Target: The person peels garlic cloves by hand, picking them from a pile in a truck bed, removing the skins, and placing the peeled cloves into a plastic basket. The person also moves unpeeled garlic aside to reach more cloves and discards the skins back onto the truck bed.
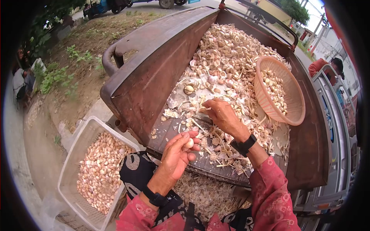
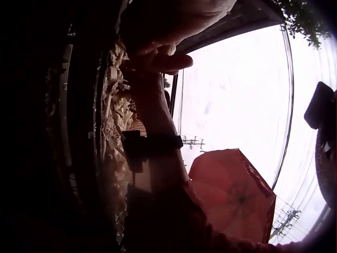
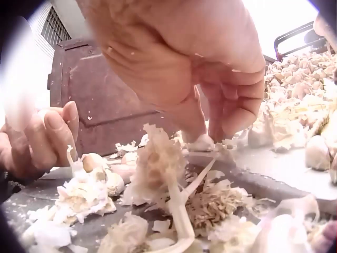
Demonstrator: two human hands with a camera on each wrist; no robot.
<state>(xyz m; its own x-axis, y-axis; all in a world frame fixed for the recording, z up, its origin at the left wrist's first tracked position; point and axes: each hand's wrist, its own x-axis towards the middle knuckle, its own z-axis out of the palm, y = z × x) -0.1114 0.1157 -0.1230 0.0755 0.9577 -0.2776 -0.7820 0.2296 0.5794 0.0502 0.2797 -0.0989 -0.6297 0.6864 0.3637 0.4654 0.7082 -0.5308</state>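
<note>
Garlic (image 1: 189, 143) sits gripped in the left hand (image 1: 173, 157), I judge to free the right hand (image 1: 225, 118), whose grip I cannot tell.

In the cart bed (image 1: 163, 81), a garlic heap (image 1: 231, 42) lay at the far end, with loose husks (image 1: 252, 127) spread before it. A basket (image 1: 295, 106) holding garlic cloves (image 1: 274, 90) sat tilted on the right, near the side wall. The left fingers (image 1: 195, 147) held a single clove (image 1: 189, 143) near the front edge; the right fingers (image 1: 211, 104) were beyond them, rightward. Outside, at left, a crate (image 1: 79, 204) contained more cloves (image 1: 102, 169).
</note>
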